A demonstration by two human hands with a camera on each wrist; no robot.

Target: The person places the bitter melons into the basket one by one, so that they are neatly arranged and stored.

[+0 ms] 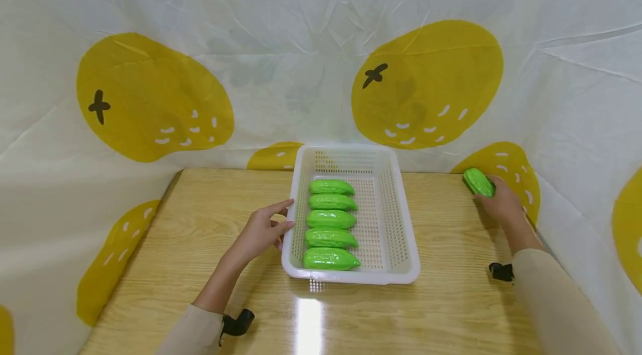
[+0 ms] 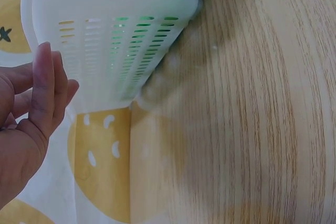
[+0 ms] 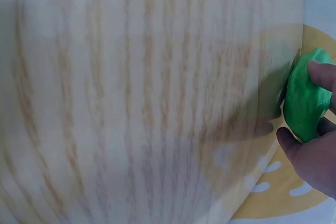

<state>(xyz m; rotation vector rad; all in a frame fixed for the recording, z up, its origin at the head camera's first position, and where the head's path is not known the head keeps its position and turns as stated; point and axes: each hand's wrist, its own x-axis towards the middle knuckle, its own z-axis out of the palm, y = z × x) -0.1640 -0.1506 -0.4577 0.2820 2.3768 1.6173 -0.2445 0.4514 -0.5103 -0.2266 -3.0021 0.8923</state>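
In the head view, a white plastic basket [image 1: 409, 243] stands mid-table. Several glossy green bitter melons [image 1: 331, 238], tapered to a point on the right, lie in a column along its left side. My left hand [image 1: 261, 232] is at the basket's left rim, fingers loosely extended against it; the left wrist view has the fingers [image 2: 43, 85] beside the slotted wall. Over at the table's right back, my right hand [image 1: 503, 202] grips another green bitter melon [image 1: 477, 182] between thumb and fingers. In the right wrist view this melon [image 3: 305, 98] is close to the table surface.
A pale cloth [image 1: 311, 93] printed with yellow fruit hangs behind the wooden table [image 1: 210, 210] and at both sides. It meets the table's back edge near my right hand. Black wrist mounts [image 1: 238, 322] sit on both forearms.
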